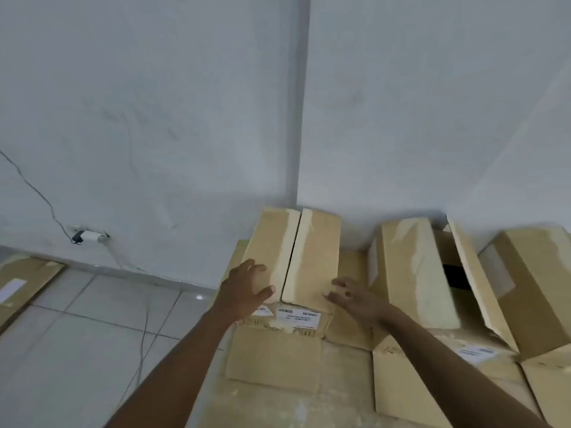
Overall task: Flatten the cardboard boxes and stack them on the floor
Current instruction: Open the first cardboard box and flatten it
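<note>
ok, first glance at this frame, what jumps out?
Both hands are at the closed cardboard box in the centre: the left hand against its left side, the right hand at its right edge. Right of it, a second box stands with its top flaps apart. Far left, flat cardboard lies on the tiled floor.

Both hands reach to a closed cardboard box (312,251) standing in the wall corner on top of further cardboard. The left hand (244,293) lies spread on its left top flap, thumb at the near edge, while the right hand (355,298), fingers (339,284) loosely bent, is at its right near corner. To the right stand a box with parted flaps (414,273) and another box (534,291); to the left are tiled floor (92,335), a flat carton (21,282) and a wall plug (89,236) with its cable.
</note>
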Demonstrator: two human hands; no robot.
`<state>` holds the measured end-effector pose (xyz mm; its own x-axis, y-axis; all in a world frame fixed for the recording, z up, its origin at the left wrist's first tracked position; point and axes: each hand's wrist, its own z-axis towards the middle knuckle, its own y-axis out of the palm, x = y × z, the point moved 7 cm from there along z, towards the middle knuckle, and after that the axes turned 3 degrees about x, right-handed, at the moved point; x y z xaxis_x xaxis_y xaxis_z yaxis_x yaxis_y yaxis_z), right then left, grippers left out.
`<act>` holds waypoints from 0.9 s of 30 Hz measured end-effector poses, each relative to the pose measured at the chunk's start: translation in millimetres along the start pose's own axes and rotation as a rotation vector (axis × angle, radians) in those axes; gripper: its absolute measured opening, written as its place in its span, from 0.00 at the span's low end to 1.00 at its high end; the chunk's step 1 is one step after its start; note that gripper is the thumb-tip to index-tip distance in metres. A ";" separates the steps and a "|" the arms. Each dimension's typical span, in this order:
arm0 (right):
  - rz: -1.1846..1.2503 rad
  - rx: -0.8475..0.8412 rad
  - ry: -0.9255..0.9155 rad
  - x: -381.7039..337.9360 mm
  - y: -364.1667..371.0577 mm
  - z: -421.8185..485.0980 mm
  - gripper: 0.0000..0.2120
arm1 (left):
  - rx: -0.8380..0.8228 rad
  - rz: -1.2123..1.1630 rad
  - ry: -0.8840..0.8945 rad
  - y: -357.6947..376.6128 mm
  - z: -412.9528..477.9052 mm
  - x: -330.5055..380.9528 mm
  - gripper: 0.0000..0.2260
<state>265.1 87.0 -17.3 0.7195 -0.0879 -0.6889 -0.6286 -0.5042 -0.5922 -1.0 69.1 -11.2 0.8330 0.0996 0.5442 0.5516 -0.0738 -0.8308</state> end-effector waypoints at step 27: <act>-0.235 0.653 0.134 -36.1 39.1 48.6 0.42 | -0.124 -0.273 -0.096 -73.6 87.8 -23.6 0.37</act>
<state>200.2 112.3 -36.0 0.8617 -0.1662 -0.4794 -0.4705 0.0918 -0.8776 -65.0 159.3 26.9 0.6487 0.2253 0.7270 0.7604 -0.1514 -0.6316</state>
